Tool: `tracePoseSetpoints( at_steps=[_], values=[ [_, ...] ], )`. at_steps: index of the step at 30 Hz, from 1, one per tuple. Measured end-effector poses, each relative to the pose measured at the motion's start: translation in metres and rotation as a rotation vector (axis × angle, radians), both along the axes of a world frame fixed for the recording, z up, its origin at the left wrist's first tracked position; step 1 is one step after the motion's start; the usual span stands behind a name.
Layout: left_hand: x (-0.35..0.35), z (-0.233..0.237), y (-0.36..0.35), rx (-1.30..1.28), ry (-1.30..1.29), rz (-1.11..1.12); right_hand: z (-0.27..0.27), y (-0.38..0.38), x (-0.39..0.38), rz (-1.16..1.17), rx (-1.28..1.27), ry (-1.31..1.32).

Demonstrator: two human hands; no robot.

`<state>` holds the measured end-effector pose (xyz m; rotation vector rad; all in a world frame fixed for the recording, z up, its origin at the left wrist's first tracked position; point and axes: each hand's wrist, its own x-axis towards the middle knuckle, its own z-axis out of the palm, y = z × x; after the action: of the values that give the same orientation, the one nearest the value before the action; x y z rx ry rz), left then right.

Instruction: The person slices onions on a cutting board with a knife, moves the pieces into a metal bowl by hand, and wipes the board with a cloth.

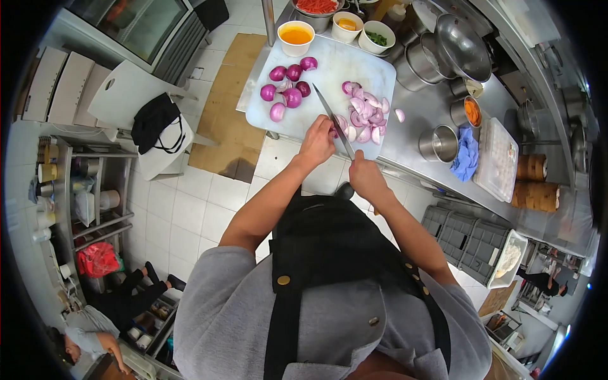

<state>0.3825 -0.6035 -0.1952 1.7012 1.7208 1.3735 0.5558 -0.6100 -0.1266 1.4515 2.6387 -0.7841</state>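
A long kitchen knife (329, 110) is in my right hand (367, 177), which is closed round its handle. Its blade slants up and to the left over the near edge of the white cutting board (265, 117). My left hand (318, 140) is closed beside the blade, its fingertips on a piece of red onion (334, 131) mostly covered by the hand and knife. To the right of the blade lies a pile of cut onion pieces (364, 113). Several whole peeled red onions (292, 97) sit on the board's left side.
Along the board's far edge stand a tub of orange liquid (296, 36) and a bowl of chopped greens (377, 38). Farther right are a steel pot (438, 144), a blue cloth (465, 154) and a clear plastic box (496, 158). Two other people are in the background.
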Motion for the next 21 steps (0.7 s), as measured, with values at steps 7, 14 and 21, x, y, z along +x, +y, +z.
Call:
tracePoseSetpoints(
  at_steps=[7, 14, 21],
  values=[
    [0.0, -0.002, 0.0, 0.017, -0.013, 0.016, 0.0, -0.007, 0.003, 0.039, 0.062, -0.06],
    [0.001, 0.002, -0.001, 0.014, -0.023, 0.022, -0.011, -0.002, -0.002, 0.053, 0.037, -0.063],
    [0.004, -0.007, 0.004, -0.058, -0.111, -0.006, -0.028, 0.016, -0.006, -0.038, 0.03, -0.057]
  ],
)
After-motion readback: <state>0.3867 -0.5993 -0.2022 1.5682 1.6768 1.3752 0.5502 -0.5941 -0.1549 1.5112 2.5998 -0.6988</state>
